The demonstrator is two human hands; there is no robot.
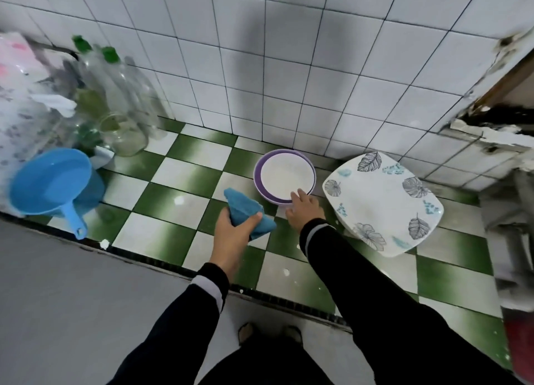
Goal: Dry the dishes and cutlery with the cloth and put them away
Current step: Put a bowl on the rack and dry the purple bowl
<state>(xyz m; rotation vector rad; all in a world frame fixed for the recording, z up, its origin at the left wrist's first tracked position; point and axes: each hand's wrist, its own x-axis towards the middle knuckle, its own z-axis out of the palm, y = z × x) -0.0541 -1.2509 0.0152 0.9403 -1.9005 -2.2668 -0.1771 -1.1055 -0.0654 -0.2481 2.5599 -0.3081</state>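
Note:
A white bowl with a purple rim (284, 176) stands on the green and white checked floor near the tiled wall. My right hand (304, 211) reaches to its near edge, fingertips touching the rim; whether it grips the bowl I cannot tell. My left hand (234, 231) holds a folded blue cloth (245, 211) just left of the bowl, thumb and fingers curled round it. A square white plate with grey leaf prints (381, 202) lies to the right of the bowl.
A blue plastic scoop with a handle (52, 182) sits at the left, beside clear bottles with green caps (115, 95) and a glass jar (124, 136). A dark step edge (173, 266) divides the checked floor from grey floor. A broken wall opening (497, 115) is at right.

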